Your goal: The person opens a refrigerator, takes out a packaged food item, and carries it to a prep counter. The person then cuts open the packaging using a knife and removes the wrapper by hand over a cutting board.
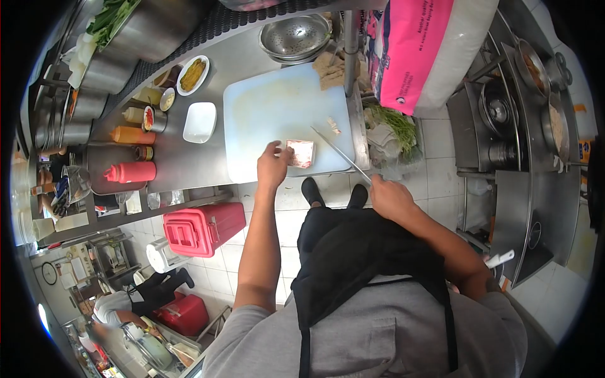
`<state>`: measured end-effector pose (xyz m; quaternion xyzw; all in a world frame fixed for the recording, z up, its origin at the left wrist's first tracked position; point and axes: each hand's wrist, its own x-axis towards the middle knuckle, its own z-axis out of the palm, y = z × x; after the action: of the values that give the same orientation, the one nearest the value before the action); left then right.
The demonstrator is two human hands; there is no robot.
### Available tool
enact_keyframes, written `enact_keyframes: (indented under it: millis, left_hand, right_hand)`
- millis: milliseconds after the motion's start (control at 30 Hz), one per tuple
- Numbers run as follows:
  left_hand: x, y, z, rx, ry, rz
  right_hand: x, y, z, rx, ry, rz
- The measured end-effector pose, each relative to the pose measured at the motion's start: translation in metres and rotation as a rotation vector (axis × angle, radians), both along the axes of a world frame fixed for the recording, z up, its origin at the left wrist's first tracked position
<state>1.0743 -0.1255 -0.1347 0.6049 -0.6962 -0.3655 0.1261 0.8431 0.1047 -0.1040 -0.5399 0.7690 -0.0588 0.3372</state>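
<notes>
A block of pink and white meat [301, 153] lies near the front edge of a pale blue cutting board [265, 107]. My left hand [273, 165] touches the block's left side, fingers bent against it. In my right hand [389, 196] is the handle of a long thin knife [340, 153], its blade pointing up and left over the board, the tip just above and right of the block. Small pale scraps [333, 126] lie on the board's right part.
A white square dish [200, 123], an oval plate of food [193, 75] and sauce bottles [130, 171] stand left. Metal colanders [295, 36] sit behind the board. Greens [394, 126] are at right. A person [129, 302] works at lower left.
</notes>
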Motion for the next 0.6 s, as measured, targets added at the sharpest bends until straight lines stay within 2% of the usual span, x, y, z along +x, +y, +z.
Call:
enact_keyframes:
  millis: [67,200,300,433,533,600]
  left_hand:
    - [0.001,0.007,-0.004,0.076,0.045,-0.066]
    - [-0.003,0.007,-0.001,0.118,0.001,-0.029]
    - [-0.016,0.014,-0.005,-0.483,0.028,-0.126]
    - [-0.033,0.014,-0.02,-0.539,0.091,-0.266]
    - [-0.036,0.013,-0.03,-0.561,0.01,-0.387]
    - [-0.038,0.013,-0.033,-0.609,0.047,-0.368]
  right_hand:
    - [0.0,-0.001,0.001,-0.001,0.003,0.008]
    - [0.0,-0.002,0.003,-0.011,0.02,0.019]
    - [0.004,-0.009,0.014,-0.034,0.027,0.025]
    - [0.013,-0.021,0.025,-0.053,0.04,0.059]
    - [0.018,-0.026,0.031,-0.036,0.056,0.072]
    - [0.02,-0.028,0.033,-0.03,0.067,0.088]
